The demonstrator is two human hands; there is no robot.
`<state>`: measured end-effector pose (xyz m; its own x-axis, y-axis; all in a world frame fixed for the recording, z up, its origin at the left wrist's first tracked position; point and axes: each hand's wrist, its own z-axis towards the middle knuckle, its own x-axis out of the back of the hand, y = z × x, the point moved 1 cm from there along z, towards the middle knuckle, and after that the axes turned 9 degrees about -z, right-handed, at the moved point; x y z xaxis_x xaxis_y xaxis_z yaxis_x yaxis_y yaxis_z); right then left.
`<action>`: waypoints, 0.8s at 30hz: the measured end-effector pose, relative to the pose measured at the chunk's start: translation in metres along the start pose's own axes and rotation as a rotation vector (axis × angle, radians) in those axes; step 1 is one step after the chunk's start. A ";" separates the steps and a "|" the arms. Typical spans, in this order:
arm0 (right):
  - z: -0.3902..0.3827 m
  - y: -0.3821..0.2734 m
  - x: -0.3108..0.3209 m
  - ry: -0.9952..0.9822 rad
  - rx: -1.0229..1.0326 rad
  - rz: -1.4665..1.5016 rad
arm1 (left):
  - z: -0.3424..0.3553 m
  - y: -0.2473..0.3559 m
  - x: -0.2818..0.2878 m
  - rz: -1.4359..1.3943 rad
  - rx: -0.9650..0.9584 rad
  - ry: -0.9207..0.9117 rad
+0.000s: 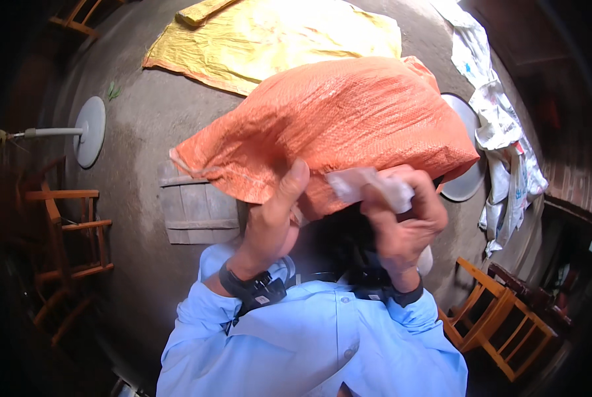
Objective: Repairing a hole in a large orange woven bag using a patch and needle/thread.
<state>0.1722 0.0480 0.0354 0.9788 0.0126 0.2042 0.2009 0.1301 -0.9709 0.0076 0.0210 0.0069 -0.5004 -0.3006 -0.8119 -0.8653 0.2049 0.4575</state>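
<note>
An orange woven sack (355,106), bulging and creased, lies across the middle before me, its loose end toward the left. My left hand (276,215) is at the sack's near edge, thumb over the orange fabric and fingers curled under it, gripping it. My right hand (405,221) is closed on a crumpled white piece (352,185) of thin material, held against the front of the sack and slightly blurred. Both wrists carry dark straps; whatever is under the sack is mostly hidden in shadow.
Behind lies a yellow sheet (269,40). A small wooden board (200,205) is left of my hands. A grey round object (461,188) sits behind the sack, beside white sacks (498,126). A white pedestal object (91,132) and wooden chairs (71,225) stand left, another chair (481,311) right.
</note>
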 end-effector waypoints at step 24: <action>0.041 0.011 0.003 -0.041 -0.168 0.485 | 0.034 0.013 0.008 0.371 -0.341 0.090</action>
<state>0.1755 0.0899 0.0305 0.9594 0.0717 -0.2728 -0.2688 -0.0611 -0.9613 -0.0065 0.0528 -0.0063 -0.7630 -0.3476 -0.5450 -0.5819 0.0022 0.8132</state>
